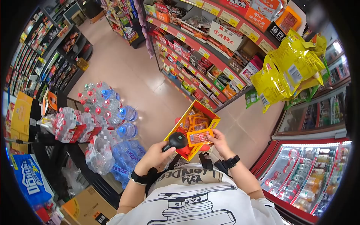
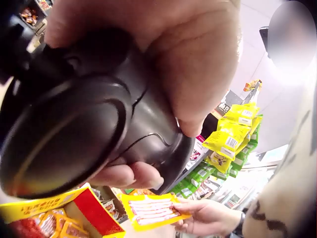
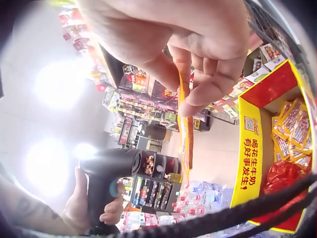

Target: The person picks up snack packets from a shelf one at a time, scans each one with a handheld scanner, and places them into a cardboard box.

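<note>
My left hand [image 1: 154,154] grips a black handheld barcode scanner [image 1: 177,140], with fingers wrapped round its handle in the left wrist view. A flat orange snack packet [image 1: 198,138] with sausage-like sticks showing through it is pinched by its edge in my right hand [image 1: 221,144]. The scanner's head is just left of the packet in the head view. Beneath both is a yellow carton [image 3: 250,163] with a red inside flap, holding several similar packets [image 3: 297,131] and a crumpled red plastic bag [image 3: 285,181]. From the right wrist, the pinched packet appears edge-on.
Snack shelves [image 1: 204,52] stand ahead, with yellow snack bags [image 1: 292,71] hanging at their right end. A lit drinks fridge [image 1: 300,176] is at the right. Bottled water packs [image 1: 108,108] stand on the floor at the left, beside a cardboard box [image 1: 88,206].
</note>
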Motion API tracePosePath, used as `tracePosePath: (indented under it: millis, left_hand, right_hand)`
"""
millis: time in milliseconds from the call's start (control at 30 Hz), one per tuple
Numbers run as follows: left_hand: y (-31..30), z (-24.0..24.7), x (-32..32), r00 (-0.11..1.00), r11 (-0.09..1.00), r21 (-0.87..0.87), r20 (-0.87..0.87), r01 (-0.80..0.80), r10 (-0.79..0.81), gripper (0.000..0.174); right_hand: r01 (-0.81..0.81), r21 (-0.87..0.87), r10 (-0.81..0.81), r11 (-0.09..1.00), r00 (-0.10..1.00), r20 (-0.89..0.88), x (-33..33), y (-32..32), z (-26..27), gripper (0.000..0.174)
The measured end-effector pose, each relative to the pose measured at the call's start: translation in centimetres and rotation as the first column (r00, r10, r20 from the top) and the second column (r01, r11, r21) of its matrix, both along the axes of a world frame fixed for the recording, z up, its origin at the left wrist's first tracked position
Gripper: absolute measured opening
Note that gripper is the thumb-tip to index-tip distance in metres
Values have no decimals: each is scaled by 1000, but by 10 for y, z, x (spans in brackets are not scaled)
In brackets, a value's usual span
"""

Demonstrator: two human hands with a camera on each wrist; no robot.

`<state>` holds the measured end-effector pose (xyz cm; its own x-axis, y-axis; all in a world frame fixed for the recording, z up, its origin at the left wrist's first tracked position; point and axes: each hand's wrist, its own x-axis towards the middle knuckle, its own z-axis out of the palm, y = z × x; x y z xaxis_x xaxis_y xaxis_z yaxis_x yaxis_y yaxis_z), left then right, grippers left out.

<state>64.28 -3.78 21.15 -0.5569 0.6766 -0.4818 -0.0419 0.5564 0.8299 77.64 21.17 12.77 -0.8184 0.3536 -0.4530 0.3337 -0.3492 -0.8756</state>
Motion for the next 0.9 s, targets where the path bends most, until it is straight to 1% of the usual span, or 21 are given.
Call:
tracePosePath:
  millis: [67, 100, 133, 167, 233, 267, 333, 500, 567, 667, 733, 800, 867, 900]
  left_hand:
    - [-14, -4, -10, 999, 999, -14, 9, 47, -47, 42]
    - [-21, -7, -13, 998, 999, 19, -46, 49, -48, 37]
    - [-29, -8, -13, 994, 998, 49, -96, 50, -45, 32]
    - [-36, -7, -13, 994, 997, 49, -91, 56, -52, 32]
    - [-44, 0, -18, 999, 999, 16, 16, 32, -33, 31]
    - [-48, 0, -20, 999, 999, 17, 12, 39, -39, 31]
    - [-55, 0, -21, 999, 999, 38, 40, 0, -2, 43]
    - [-58, 1, -29, 1000, 999, 29, -21, 18, -18, 43]
    - [-55, 4, -31, 999, 999, 35, -44, 19, -18, 43]
    - [-53, 10, -33, 997, 999, 43, -71, -5, 8, 42]
    - [-54, 13, -32, 996, 997, 66, -83, -26, 31, 29]
    - [-60, 10, -30, 996, 996, 78, -75, -39, 45, 28]
    - [-68, 6, -28, 996, 995, 88, -70, -54, 61, 27]
    - [-71, 4, -25, 993, 989, 106, -57, -98, 105, 32]
  right_hand:
    - [47, 32, -46, 998, 999, -12, -3, -12, -6, 22]
    - [53, 37, -53, 998, 999, -11, -4, -16, -6, 22]
    - [42, 70, -44, 997, 999, 28, -4, -19, -6, 22]
    - [30, 101, -37, 994, 997, 65, -3, -23, -6, 22]
    - [61, 99, -68, 993, 996, 62, -4, -27, -8, 22]
    - [84, 96, -90, 992, 994, 63, -4, -30, -9, 23]
    - [86, 103, -94, 991, 993, 72, -6, -35, -5, 22]
    - [88, 101, -92, 991, 995, 36, -13, -46, 5, 24]
    - [52, 56, -52, 997, 999, -2, -17, -45, 6, 23]
    - [41, 38, -40, 998, 999, -27, -25, -45, 12, 22]
    - [62, 26, -62, 998, 998, -29, -31, -45, 14, 21]
    - [82, 13, -82, 997, 996, -32, -39, -43, 14, 20]
    - [79, 44, -79, 996, 997, 14, -53, -40, 9, 20]
    - [79, 45, -79, 996, 997, 4, -61, -38, 6, 20]
